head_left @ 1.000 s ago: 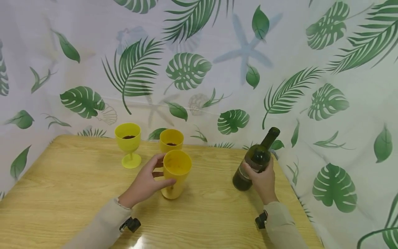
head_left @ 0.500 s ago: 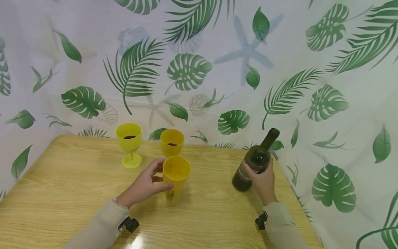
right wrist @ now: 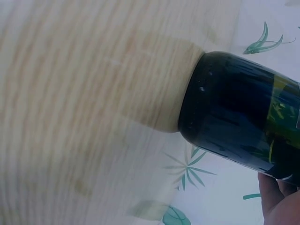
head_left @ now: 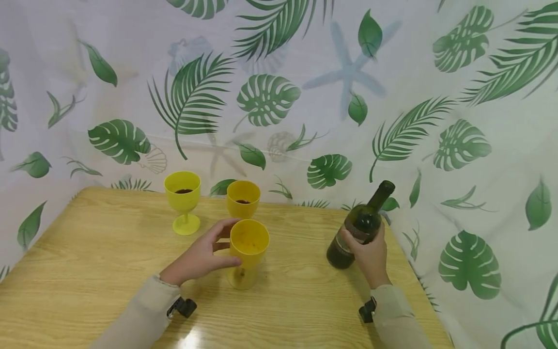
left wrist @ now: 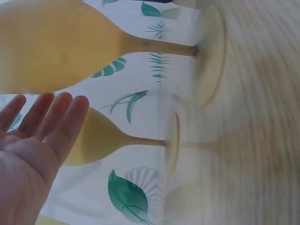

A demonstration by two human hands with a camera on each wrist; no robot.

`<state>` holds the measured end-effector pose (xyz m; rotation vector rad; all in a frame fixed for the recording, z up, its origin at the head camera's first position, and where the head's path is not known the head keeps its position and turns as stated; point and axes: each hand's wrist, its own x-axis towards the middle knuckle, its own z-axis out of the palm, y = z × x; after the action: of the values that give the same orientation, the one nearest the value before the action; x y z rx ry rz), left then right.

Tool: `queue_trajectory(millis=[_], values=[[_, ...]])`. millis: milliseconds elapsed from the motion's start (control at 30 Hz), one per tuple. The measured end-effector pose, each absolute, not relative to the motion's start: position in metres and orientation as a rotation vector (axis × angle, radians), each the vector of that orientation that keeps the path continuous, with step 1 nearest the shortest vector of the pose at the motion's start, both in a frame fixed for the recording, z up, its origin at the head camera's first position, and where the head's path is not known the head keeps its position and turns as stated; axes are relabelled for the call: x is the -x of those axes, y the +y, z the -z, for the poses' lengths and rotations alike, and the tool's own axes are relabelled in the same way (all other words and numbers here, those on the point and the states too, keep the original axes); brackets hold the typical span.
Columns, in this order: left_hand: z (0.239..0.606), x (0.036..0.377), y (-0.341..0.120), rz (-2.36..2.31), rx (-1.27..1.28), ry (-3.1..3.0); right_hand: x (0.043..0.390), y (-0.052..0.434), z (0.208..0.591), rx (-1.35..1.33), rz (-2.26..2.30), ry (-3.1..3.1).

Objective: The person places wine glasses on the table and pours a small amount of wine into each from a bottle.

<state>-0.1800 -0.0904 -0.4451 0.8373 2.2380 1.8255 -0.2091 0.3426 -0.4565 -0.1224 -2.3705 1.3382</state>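
Note:
A yellow-orange goblet (head_left: 250, 260) stands upright on the table, with only faint residue showing inside. Beside its bowl is my left hand (head_left: 204, 256), thumb and fingers spread. The left wrist view shows those fingers extended, tips right by the bowl's side. Just behind stands another orange goblet (head_left: 242, 209) with dark liquid in it; a yellow goblet (head_left: 183, 202), also holding dark liquid, is to its left. On the right, my right hand (head_left: 371, 257) grips a dark green wine bottle (head_left: 366, 220) around its labelled body. In the right wrist view the bottle's base (right wrist: 197, 98) is close over the wood.
The wooden table (head_left: 109, 271) reaches back to a white leaf-patterned curtain (head_left: 270, 53), which also hangs along both sides. The table's right edge runs close beside the bottle. A dark wrist device (head_left: 183, 308) sits on each sleeve.
The front goblet has shifted slightly toward me. My left thumb and fingers have loosened from it and drawn a little to the left. The right hand and bottle stay in place.

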Motion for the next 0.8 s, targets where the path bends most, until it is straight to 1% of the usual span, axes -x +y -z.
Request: queue_trajectory(millis=[433, 800], values=[[0.436, 0.175, -0.085, -1.873, -0.788, 2.317, 0.204, 0.341, 0.454, 0.020, -1.385, -2.392], [0.435, 0.173, -0.085, -1.896, -0.778, 2.283, 0.203, 0.343, 0.445, 0.007, -1.275, -2.434]])
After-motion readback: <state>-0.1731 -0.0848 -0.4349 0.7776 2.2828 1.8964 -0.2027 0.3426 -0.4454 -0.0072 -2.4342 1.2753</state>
